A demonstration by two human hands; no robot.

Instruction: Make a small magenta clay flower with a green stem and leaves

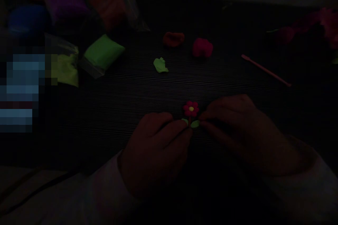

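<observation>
A small clay flower with pinkish-red petals and a yellow centre stands up between my hands. Below the petals runs a thin brownish stem with a green leaf on each side. My left hand is closed around the lower stem, its fingertips covering the stem's end and part of the left leaf. The thumb and finger of my right hand come together at the tip of the right leaf. The scene is very dark, so the exact contact at the fingertips is hard to make out.
Beyond my hands lie a green clay scrap, an orange-red lump and a pink lump. A pink modelling stick rests to the right. Bags of coloured clay, including a green one, crowd the upper left. Pink artificial-looking flowers lie far right.
</observation>
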